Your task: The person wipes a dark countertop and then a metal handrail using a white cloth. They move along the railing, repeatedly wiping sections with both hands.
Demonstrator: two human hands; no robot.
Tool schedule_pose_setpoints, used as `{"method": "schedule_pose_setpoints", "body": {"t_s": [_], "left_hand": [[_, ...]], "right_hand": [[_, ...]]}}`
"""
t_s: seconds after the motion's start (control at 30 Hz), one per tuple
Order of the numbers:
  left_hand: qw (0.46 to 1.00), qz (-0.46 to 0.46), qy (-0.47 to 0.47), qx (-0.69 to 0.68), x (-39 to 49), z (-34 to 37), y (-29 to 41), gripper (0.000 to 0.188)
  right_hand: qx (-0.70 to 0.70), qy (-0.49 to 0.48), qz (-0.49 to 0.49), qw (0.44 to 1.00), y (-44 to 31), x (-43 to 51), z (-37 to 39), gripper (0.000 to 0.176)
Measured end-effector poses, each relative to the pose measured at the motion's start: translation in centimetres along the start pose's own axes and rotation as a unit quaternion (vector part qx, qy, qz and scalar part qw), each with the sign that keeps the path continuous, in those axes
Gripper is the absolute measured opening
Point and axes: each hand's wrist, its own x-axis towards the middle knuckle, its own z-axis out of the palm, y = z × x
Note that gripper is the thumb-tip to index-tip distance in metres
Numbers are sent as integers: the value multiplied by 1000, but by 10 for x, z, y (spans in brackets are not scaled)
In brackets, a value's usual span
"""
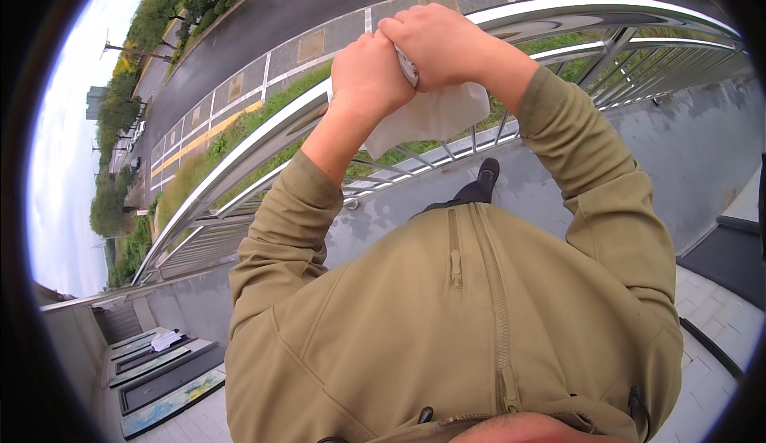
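Note:
Both my hands are closed on a thin white cloth [434,114], side by side over the top rail of a stainless-steel railing [562,15]. My left hand [371,75] makes a fist at the near left of the cloth. Against it, my right hand [437,45] grips from above and to the right. A rolled fold of the cloth shows between the two fists, and a loose flap hangs below them on my side of the rail. My fingertips are hidden, and whether the cloth touches the rail cannot be made out.
Thin metal balusters [473,139] run below the rail beside a grey walkway floor [383,227], which has damp-looking patches. My shoe [488,172] stands near the railing's foot. Beyond lie grass, marked parking bays [287,54] and a road [239,42]. Framed panels [173,404] line the wall at lower left.

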Motion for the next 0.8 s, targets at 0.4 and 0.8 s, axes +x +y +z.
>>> {"method": "schedule_pose_setpoints", "body": {"t_s": [0.4, 0.8], "left_hand": [[995, 4, 80, 60, -1, 31, 26, 49], [980, -49, 190, 34, 14, 38, 57, 39]], "right_hand": [[-47, 282, -13, 958, 7, -41, 33, 57], [-27, 82, -106, 991, 52, -29, 1, 44]]}}
